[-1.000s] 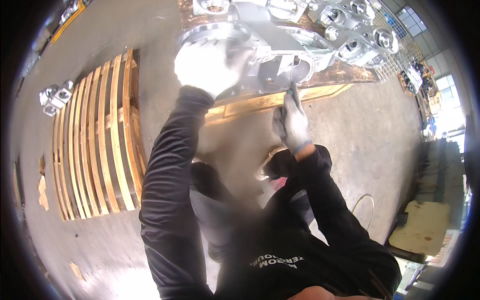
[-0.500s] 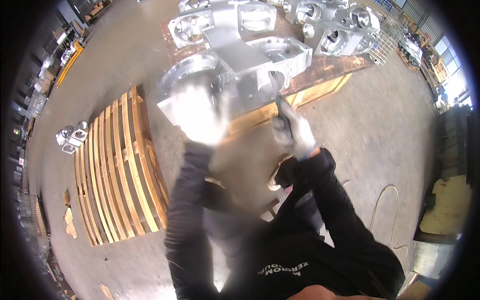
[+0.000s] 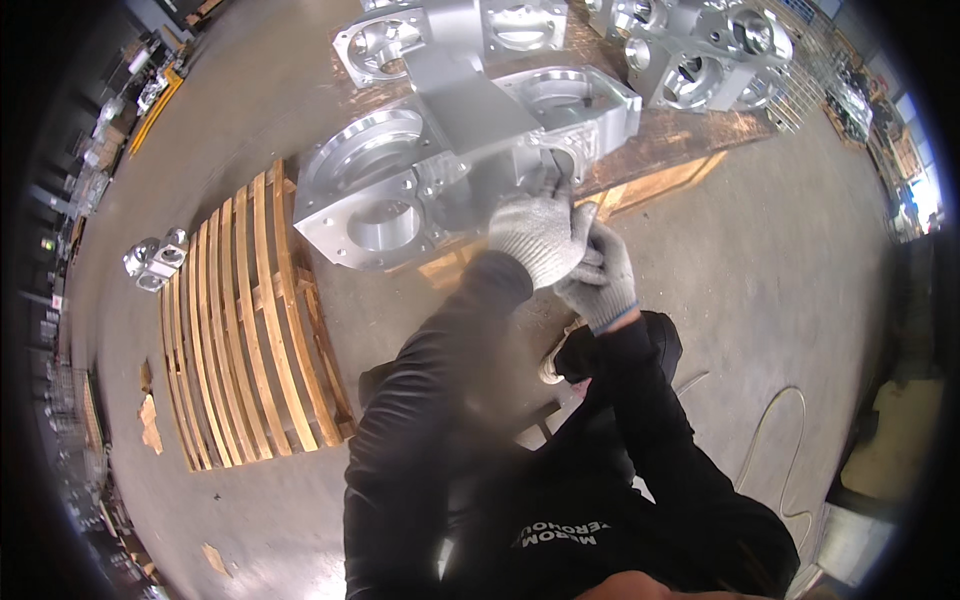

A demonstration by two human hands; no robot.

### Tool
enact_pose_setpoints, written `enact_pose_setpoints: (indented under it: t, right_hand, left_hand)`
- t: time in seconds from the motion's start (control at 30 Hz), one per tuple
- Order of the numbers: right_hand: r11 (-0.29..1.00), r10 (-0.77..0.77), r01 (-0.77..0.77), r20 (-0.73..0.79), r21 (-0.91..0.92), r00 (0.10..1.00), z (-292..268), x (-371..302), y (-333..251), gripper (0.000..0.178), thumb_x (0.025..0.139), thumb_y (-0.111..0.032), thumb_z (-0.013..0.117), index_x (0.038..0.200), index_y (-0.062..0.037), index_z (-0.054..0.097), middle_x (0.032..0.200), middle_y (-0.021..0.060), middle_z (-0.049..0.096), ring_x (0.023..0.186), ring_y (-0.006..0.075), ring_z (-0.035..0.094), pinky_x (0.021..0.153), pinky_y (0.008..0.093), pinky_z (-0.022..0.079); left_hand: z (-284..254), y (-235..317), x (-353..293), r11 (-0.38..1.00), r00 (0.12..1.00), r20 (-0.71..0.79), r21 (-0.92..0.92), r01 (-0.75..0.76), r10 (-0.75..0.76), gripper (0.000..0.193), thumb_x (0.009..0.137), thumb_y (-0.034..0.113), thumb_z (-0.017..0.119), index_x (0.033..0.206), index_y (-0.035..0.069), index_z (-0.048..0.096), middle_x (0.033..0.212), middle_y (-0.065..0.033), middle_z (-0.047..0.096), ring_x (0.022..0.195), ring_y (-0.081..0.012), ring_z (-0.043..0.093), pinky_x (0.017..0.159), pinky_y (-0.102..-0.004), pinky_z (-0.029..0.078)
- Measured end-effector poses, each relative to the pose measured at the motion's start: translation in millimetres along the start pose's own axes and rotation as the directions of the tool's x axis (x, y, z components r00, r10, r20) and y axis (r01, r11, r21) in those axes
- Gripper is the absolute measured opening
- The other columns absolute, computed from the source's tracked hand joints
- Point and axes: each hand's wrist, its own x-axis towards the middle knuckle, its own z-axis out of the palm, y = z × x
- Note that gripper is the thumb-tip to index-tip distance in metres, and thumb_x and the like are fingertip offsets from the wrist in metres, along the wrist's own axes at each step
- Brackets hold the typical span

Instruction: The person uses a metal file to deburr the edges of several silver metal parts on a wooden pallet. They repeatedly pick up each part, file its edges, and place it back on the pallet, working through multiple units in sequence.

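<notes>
A large silver machined metal casting (image 3: 470, 115) with round bores rests at the near edge of a wooden table. My left hand (image 3: 540, 232), in a pale knit glove, is at its near side, fingers together and pointing into a small rounded opening (image 3: 565, 163). What those fingers hold is hidden. Just right of it and touching it, my gloved right hand (image 3: 606, 277) is closed. Half a second ago a slim dark-handled hand tool showed in that hand; the left hand now covers it almost wholly.
More silver castings (image 3: 690, 75) stand farther back on the brown wooden table top (image 3: 660, 140). A slatted wooden pallet (image 3: 245, 330) lies on the floor at left, with a small metal part (image 3: 157, 262) beside it. A pale hose (image 3: 800, 430) curves over the floor at right.
My left hand has swung right, from over the casting's left bore to beside my right hand. The left bores are uncovered. My right hand stays near the same opening, slightly turned.
</notes>
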Motion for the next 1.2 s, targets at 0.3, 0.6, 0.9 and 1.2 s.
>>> enact_pose_setpoints:
  t: [0.3,0.6,0.9,1.2]
  right_hand:
    - [0.814,-0.209,0.149,-0.042,-0.562,0.977,8.9,1.0,-2.9,0.022,0.112,-0.021,0.045,0.117,-0.009,0.063,0.072,-0.0068,0.055,0.043,-0.0006,0.039,0.041,0.0168,0.041]
    - [0.535,-0.273,0.224,0.084,-0.814,0.958,14.8,-12.2,-9.1,0.034,0.109,-0.016,0.05,0.136,0.0031,0.057,0.116,0.009,0.072,0.102,0.0179,0.072,0.09,0.0321,0.062]
    - [0.83,-0.184,0.104,-0.092,-0.548,0.979,17.0,7.3,-12.2,0.029,0.109,-0.016,0.05,0.133,-0.002,0.06,0.081,-0.0017,0.063,0.054,0.0018,0.056,0.05,0.0159,0.051]
    - [1.0,0.014,-0.013,0.139,-0.004,0.99,32.8,-3.2,-20.6,0.028,0.108,-0.023,0.056,0.121,0.0004,0.065,0.095,0.0062,0.071,0.081,0.0121,0.071,0.073,0.0264,0.059]
  left_hand:
    - [11.8,-17.6,-1.3,0.891,0.965,-0.072,-0.373,-0.259,0.25,0.066,0.109,0.048,0.042,0.149,-0.005,0.051,0.144,-0.0339,0.057,0.114,-0.0398,0.071,0.09,-0.0488,0.06]
    - [8.8,-12.9,-3.7,0.826,0.939,-0.123,-0.448,-0.341,0.321,0.064,0.108,0.048,0.041,0.123,-0.01,0.061,0.124,-0.0321,0.069,0.102,-0.0414,0.074,0.087,-0.0493,0.06]
    - [45.3,-26.4,-5.5,0.565,0.921,-0.326,-0.728,-0.387,0.211,0.06,0.112,0.049,0.032,0.123,-0.002,0.06,0.107,-0.026,0.074,0.102,-0.0424,0.072,0.091,-0.0507,0.057]
    - [28.4,-8.6,-1.5,0.717,0.95,-0.307,-0.649,-0.254,0.059,0.058,0.112,0.05,0.038,0.115,0.0,0.067,0.103,-0.025,0.074,0.098,-0.0411,0.072,0.088,-0.0497,0.057]
